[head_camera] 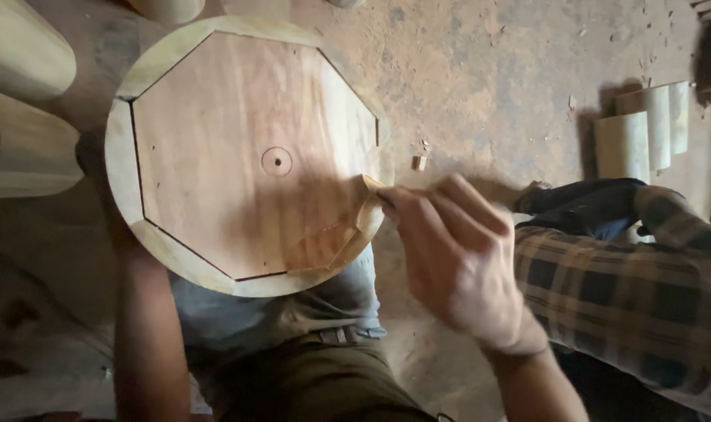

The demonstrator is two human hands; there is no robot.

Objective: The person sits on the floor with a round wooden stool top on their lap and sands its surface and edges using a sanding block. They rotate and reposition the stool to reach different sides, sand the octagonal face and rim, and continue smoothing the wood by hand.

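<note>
My right hand [457, 258] is closed in a pinch on a folded scrap of sandpaper [369, 186], pressing it against the right rim of the round wooden disc [246, 152]. The disc lies to the left of that hand, face up toward me, propped over my lap. My left forearm runs up beneath the disc; its hand is hidden behind the wood, so I cannot tell its grip. Pale wooden cylinders [641, 129] stand well apart on the dusty floor [488, 70].
</note>
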